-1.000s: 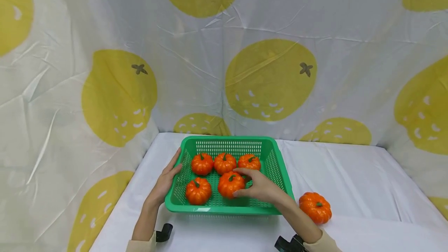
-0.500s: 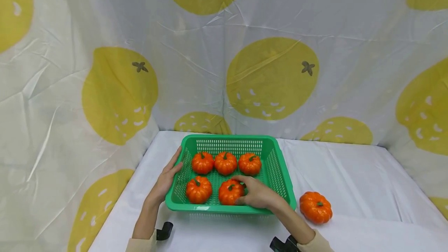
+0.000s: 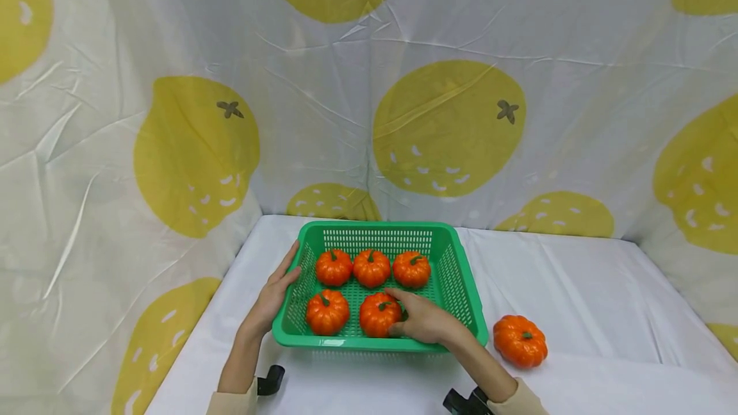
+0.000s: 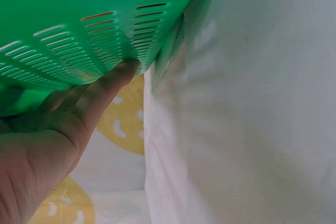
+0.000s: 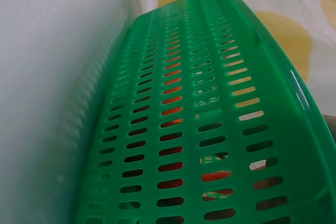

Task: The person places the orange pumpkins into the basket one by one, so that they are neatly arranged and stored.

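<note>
A green plastic basket (image 3: 377,343) with slotted walls holds several small orange pumpkins. My left hand (image 3: 271,300) rests against its left side; in the left wrist view the fingers (image 4: 107,87) lie extended along the outer wall. Inside the basket, my right hand (image 3: 423,319) holds a pumpkin (image 3: 376,317) at the front middle, fingers curved over its right side and thumb low at its front. To its left sits another pumpkin (image 3: 327,314), and a row of three includes the back right pumpkin (image 3: 412,270). In the right wrist view the basket wall (image 5: 184,103) hides most of that hand.
One more pumpkin (image 3: 520,341) lies on the white cloth (image 3: 582,312) to the right of the basket, close by my right forearm. A lemon-print curtain (image 3: 323,114) rises behind and at the sides of the table.
My right hand has lowered the front middle pumpkin onto the basket floor, coming slightly toward me. In the last half second its fingers have straightened a little. The left hand has stayed in place.
</note>
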Available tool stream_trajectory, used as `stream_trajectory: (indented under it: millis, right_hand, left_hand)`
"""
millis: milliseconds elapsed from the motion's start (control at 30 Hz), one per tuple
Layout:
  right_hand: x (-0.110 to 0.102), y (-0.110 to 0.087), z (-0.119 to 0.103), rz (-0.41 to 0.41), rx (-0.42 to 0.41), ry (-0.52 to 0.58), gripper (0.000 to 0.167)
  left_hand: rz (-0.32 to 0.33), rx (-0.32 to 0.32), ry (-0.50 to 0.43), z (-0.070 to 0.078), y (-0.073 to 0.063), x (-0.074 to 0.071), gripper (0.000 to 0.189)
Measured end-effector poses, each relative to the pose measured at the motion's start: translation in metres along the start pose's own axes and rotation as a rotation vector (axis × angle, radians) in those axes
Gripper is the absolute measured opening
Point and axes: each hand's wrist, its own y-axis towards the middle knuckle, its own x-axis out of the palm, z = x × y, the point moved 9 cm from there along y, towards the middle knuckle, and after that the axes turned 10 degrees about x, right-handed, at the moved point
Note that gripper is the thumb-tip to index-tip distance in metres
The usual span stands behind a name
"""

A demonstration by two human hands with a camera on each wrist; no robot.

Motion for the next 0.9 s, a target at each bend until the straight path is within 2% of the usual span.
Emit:
stream_trajectory:
  millis: [567, 900]
  right_hand:
    - [-0.006, -0.001, -0.004, 0.085, -0.046, -0.015, 0.07]
    - [-0.011, 0.001, -0.002, 0.163, -0.028, -0.048, 0.054]
  left_hand:
    - [-0.003, 0.02, -0.025, 0.0, -0.001, 0.001, 0.061]
    - [-0.009, 0.009, -0.013, 0.001, 0.0, 0.0, 0.06]
